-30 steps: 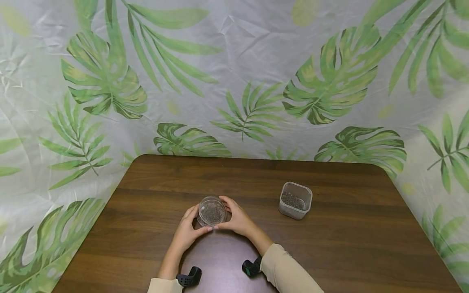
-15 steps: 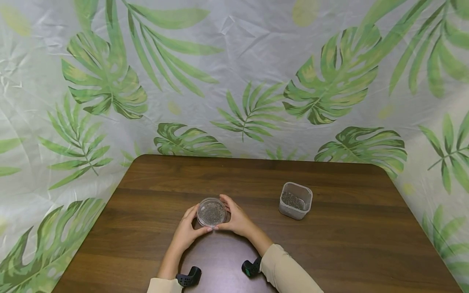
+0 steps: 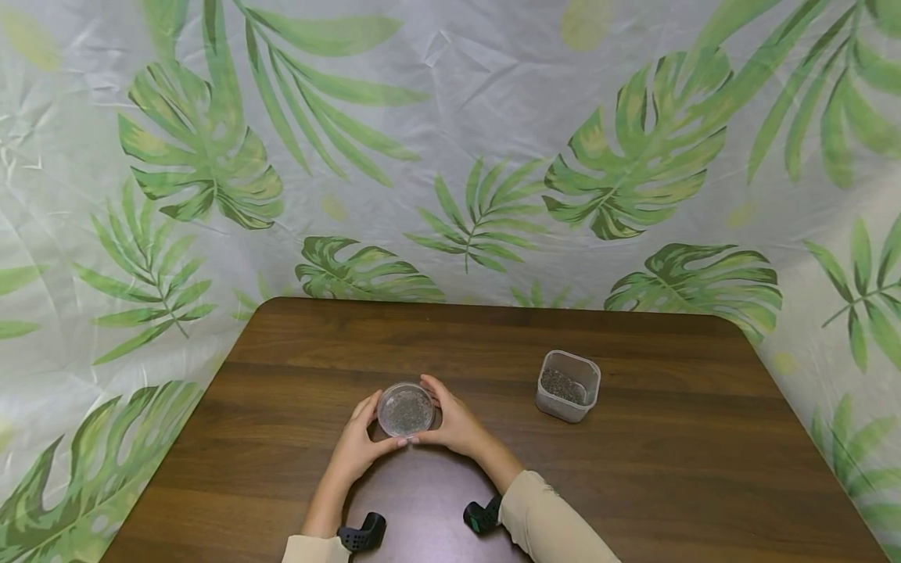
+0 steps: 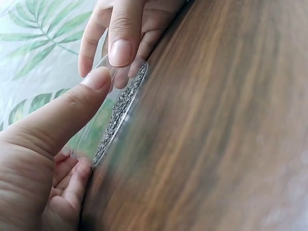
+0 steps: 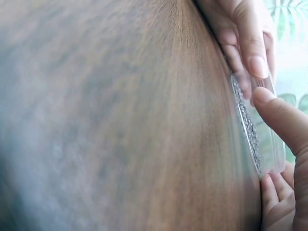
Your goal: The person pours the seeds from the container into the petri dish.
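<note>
A clear round plastic container [image 3: 406,411] stands on the table in front of me, with a layer of small dark grey grains [image 4: 120,113] in its bottom. A clear round lid seems to lie over its top; its edge is hard to make out. My left hand [image 3: 357,447] grips the container from the left, thumb at the near upper rim and fingers round the far side. From the right, my right hand [image 3: 459,424] holds it the same way. Both thumb tips nearly meet at the rim in the wrist views, and the right wrist view shows the container wall [image 5: 274,154] between the hands.
To the right stands an open, squarish translucent plastic tub [image 3: 567,386] with similar dark grains in it. The brown wooden table [image 3: 669,438] has rounded far corners. Behind it hangs a pale curtain [image 3: 486,117] with green leaf prints.
The clear top disc has settled from slightly offset, toward the far side, to sitting level over the container. Both hands have kept their hold and barely moved.
</note>
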A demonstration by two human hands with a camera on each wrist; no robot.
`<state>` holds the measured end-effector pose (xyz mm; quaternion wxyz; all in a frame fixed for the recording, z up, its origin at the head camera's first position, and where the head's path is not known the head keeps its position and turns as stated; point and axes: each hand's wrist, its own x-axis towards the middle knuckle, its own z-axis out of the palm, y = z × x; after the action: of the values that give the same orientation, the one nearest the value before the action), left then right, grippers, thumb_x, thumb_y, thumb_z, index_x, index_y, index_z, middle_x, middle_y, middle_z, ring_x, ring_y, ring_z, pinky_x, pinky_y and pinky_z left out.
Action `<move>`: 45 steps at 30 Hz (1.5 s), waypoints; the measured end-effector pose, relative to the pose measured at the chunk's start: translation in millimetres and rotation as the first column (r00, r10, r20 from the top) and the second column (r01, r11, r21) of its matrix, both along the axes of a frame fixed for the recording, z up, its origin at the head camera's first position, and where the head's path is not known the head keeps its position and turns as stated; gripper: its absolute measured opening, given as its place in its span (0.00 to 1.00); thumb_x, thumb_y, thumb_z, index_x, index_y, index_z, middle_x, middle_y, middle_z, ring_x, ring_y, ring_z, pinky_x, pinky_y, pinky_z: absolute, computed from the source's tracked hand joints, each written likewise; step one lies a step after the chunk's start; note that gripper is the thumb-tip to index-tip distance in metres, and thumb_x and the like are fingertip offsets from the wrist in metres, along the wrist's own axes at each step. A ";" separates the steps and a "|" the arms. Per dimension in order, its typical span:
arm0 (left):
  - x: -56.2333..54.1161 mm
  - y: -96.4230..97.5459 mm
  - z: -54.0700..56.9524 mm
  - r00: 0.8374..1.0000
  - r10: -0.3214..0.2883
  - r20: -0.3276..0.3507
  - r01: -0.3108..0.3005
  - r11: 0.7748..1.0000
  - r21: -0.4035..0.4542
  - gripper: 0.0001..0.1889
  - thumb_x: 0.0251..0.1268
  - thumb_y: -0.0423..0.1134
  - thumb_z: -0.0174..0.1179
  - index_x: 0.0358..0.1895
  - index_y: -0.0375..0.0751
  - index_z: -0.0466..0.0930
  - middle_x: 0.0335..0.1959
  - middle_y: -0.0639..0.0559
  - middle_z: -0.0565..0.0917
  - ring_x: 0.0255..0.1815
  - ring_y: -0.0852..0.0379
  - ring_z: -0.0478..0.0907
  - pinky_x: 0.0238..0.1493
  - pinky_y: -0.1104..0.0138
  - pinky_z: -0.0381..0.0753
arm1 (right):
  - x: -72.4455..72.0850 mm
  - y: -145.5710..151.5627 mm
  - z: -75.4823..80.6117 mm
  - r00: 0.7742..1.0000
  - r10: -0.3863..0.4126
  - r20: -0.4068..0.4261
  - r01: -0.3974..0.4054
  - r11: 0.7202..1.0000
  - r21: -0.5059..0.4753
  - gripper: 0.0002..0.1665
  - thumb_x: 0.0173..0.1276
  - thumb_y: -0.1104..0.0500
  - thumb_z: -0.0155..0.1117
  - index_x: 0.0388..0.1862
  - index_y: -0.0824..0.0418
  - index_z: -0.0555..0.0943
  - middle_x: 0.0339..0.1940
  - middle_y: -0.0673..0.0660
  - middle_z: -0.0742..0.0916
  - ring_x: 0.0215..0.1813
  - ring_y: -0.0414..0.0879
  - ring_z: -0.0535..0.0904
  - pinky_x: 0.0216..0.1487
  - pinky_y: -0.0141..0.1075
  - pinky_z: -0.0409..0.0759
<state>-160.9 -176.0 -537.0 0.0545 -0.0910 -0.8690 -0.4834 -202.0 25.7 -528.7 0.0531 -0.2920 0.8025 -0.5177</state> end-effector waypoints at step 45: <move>0.8 5.8 22.0 0.990 0.063 -0.124 -0.075 0.993 -0.095 0.45 0.51 0.52 0.63 0.69 0.37 0.50 0.66 0.38 0.54 0.63 0.38 0.55 0.55 0.43 0.60 | 4.3 32.5 32.4 0.979 -0.172 -0.107 0.172 0.985 -0.014 0.39 0.67 0.50 0.53 0.72 0.50 0.47 0.69 0.56 0.60 0.67 0.49 0.56 0.62 0.47 0.57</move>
<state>-160.1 -170.2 -515.1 0.1191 -0.0927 -0.8896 -0.4311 -197.6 58.3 -496.3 -0.0360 -0.2491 0.8252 -0.5057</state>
